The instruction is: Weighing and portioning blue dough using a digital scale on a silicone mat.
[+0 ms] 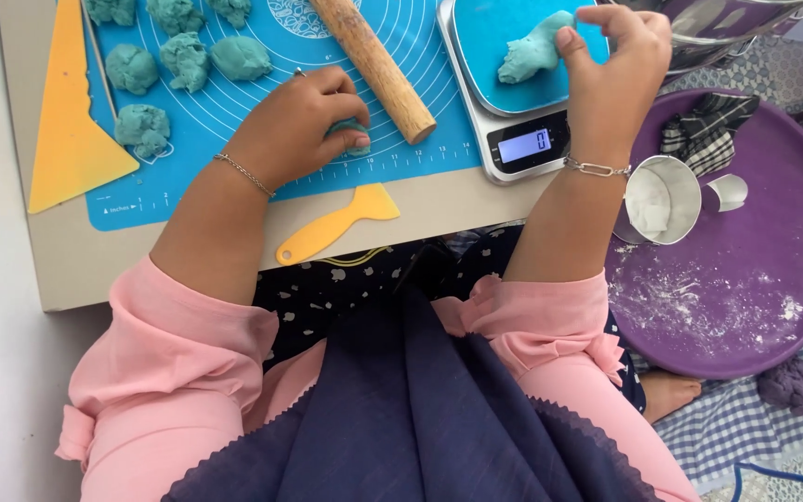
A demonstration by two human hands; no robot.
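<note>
My left hand (304,121) rests on the blue baking mat (262,93) with its fingers closed around a small teal dough piece (355,139), just left of a wooden rolling pin (374,65). My right hand (611,74) pinches the end of a larger teal dough lump (532,51) that lies on the blue platform of a kitchen scale (513,139). Several teal dough balls (183,60) sit on the mat to the upper left.
A yellow scraper (336,228) lies at the table's near edge and a yellow triangular tool (67,121) at the left. To the right, a purple tray (745,279) dusted with flour holds a steel cup (662,200) of flour and a checked cloth (708,125). A steel bowl (717,28) stands behind.
</note>
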